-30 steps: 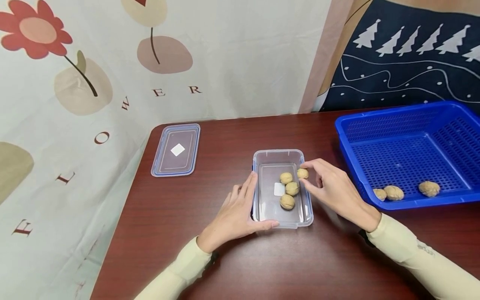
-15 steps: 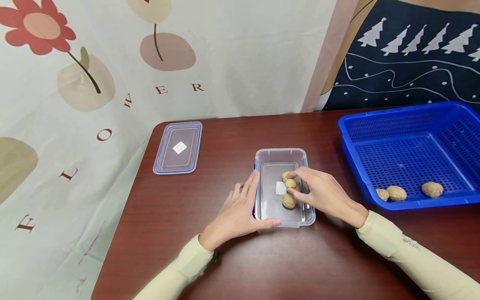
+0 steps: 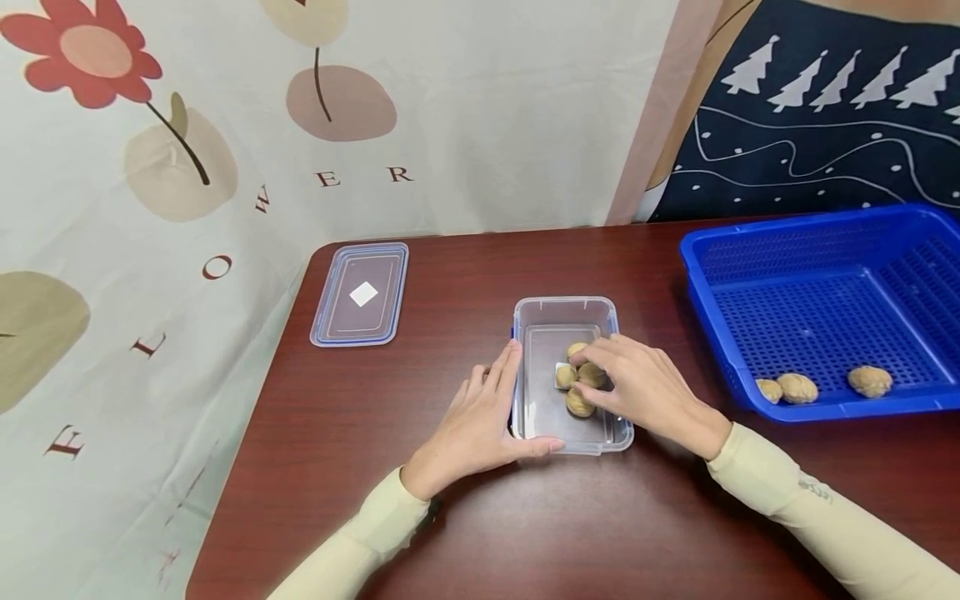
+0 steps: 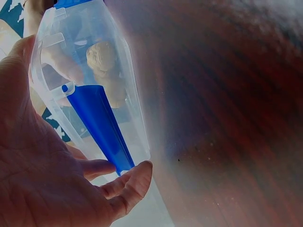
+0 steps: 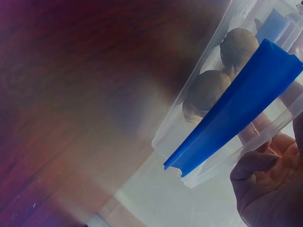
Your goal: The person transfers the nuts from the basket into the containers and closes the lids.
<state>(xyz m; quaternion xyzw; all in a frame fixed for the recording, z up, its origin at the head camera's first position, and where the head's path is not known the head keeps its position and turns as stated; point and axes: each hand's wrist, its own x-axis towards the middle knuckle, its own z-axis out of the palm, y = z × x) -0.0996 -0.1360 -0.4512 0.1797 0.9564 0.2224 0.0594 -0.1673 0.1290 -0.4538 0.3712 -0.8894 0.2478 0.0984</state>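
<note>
A clear plastic food container [image 3: 543, 417] stands on the table with several walnuts inside. Along its left side lie the fairly straight fingers of my left hand [image 3: 468, 425], while the thumb rests over the front rim. My right hand [image 3: 645, 383] reaches over the right rim, its thumb and index finger apart. Just beyond those fingertips, a walnut [image 3: 566, 377] sits over the white label on the container floor. Another walnut [image 3: 580, 403] lies nearer the front. The right hand partly hides the others. Through the clear wall, the right wrist view shows a walnut [image 5: 238, 48] behind the blue latch [image 5: 241, 109].
A blue plastic basket [image 3: 708, 333] at the right holds a few walnuts [image 3: 870, 381] near its front edge. The container's lid [image 3: 360, 294] lies flat at the back left of the brown table [image 3: 450, 542]. Printed cloth [image 3: 487, 125] hangs behind the table.
My right hand has carried a walnut from the right rim into the container, and that walnut now sits left of the fingertips over the label. The left hand has stayed against the container.
</note>
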